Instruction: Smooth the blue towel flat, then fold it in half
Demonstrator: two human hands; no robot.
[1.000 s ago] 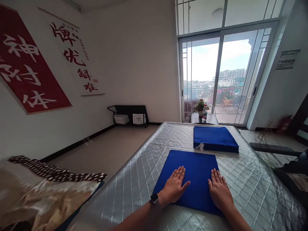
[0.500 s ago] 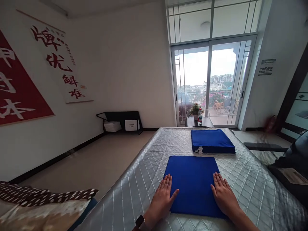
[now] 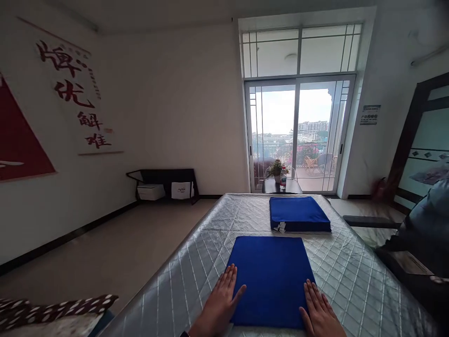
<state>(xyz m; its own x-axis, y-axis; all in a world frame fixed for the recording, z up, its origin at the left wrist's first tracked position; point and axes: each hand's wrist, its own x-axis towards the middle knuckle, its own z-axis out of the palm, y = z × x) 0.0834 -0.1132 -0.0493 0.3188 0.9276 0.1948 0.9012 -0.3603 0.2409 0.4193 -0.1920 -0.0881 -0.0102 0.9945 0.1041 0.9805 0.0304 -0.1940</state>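
A flat blue square of fabric (image 3: 270, 281) lies on the silver quilted table cover (image 3: 196, 262). My left hand (image 3: 224, 295) rests along its left edge, fingers stretched out and thumb apart on the blue surface. Along the lower right edge lies my right hand (image 3: 317, 306), also flat with the thumb spread. Neither hand grips anything. Just beyond the square is a neat stack of similar blue fabric pieces (image 3: 298, 210), with white tags at its front left corner.
A small dark table (image 3: 268, 187) behind the far edge bears a potted plant (image 3: 277, 168) and a bottle (image 3: 283, 178). To the right stand a dark seat (image 3: 372, 222) and a person's dark sleeve (image 3: 426, 220). A patterned cushion (image 3: 56, 309) sits at lower left.
The view has tilted up and shifted, so everything sits lower and further left. My right hand has slid nearer along the square's right edge; both hands stay flat.
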